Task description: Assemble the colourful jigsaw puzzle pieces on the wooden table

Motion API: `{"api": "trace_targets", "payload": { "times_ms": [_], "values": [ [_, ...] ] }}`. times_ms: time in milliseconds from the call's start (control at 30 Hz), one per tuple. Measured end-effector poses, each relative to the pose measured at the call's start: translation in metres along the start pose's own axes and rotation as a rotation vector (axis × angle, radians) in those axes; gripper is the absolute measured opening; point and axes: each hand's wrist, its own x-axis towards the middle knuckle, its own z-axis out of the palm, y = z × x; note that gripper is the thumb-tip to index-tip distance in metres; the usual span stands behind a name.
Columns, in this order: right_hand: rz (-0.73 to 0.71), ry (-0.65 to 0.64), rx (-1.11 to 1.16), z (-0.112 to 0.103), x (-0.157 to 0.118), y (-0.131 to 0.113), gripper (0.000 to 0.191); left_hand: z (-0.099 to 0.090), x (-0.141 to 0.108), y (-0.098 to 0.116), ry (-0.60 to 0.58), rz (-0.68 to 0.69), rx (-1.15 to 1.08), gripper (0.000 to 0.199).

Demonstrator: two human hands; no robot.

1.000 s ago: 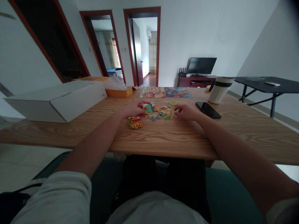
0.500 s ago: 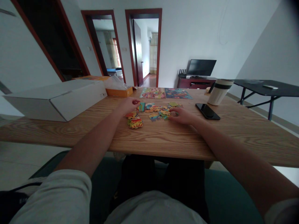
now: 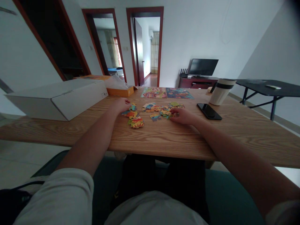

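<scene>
Reaching over the wooden desk (image 3: 168,140), we have our left hand (image 3: 119,105) on the jigsaw pieces (image 3: 154,110) at our 11 o'clock, and its fingers (image 3: 126,101) lie loosely curved on them. Our right hand (image 3: 182,116) is at our 1 o'clock, with its fingers (image 3: 174,114) bent down at the edge of the pieces. For both hands we cannot tell if the fingers grasp a piece. The pieces lie scattered in the middle of the desk, with a small pile (image 3: 137,122) near the left hand. Two puzzle pictures (image 3: 166,92) lie beyond them. At 10 o'clock, a white cardboard box (image 3: 58,100) lies beside an orange box (image 3: 119,91) with clear plastic (image 3: 116,82) on it; we cannot see inside either box. At 2 o'clock stand a cream tumbler (image 3: 221,92), its inside hidden, and a black phone (image 3: 209,111).
</scene>
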Motion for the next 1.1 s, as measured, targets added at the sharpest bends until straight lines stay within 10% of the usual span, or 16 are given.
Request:
{"api": "trace_targets", "payload": {
  "times_ms": [400,800,1100],
  "values": [
    [0.062,0.029,0.001,0.001,0.004,0.015,0.056,0.015,-0.012,0.026,-0.198,0.329,-0.114,0.04],
    [0.116,0.023,-0.011,-0.001,0.004,0.02,0.053,0.003,-0.013,0.013,-0.277,0.313,-0.013,0.044],
    [0.104,0.004,0.017,0.001,0.005,0.024,0.054,0.034,-0.01,0.04,-0.262,0.384,0.073,0.07]
  ]
}}
